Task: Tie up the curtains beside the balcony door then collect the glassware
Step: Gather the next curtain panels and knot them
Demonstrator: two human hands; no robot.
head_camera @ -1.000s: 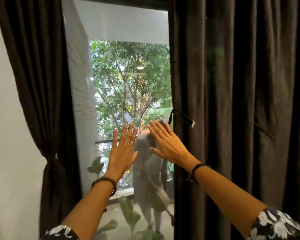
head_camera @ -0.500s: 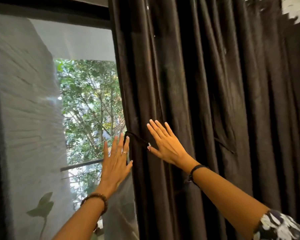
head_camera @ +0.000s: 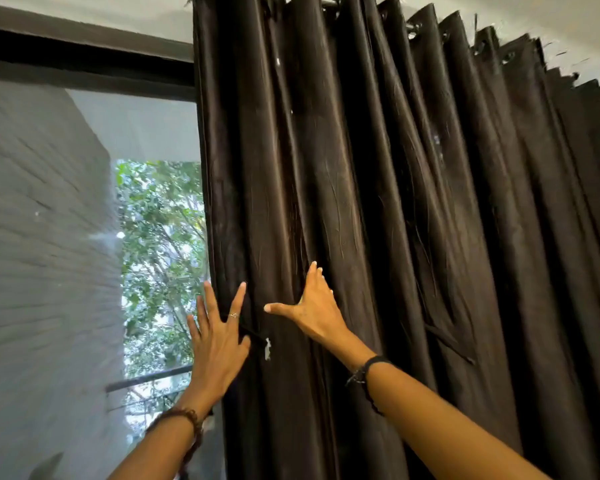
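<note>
A dark brown curtain (head_camera: 378,220) hangs loose in long folds from a rod at the ceiling, to the right of the balcony door glass (head_camera: 84,237). A thin black tie-back cord (head_camera: 253,336) with a white tag dangles at its left edge. My left hand (head_camera: 219,344) is raised with fingers spread against that edge, just left of the cord. My right hand (head_camera: 314,310) lies flat on the folds a little further right, thumb pointing left. Neither hand holds anything. No glassware is in view.
Through the glass I see a white brick wall (head_camera: 32,254), green trees (head_camera: 160,258) and a dark balcony rail (head_camera: 149,377). The black door frame (head_camera: 84,60) runs across the top left under a white ceiling.
The view has swung right and upward, so the tied left curtain is out of sight. Both hands have moved from in front of the glass onto the right curtain's left edge.
</note>
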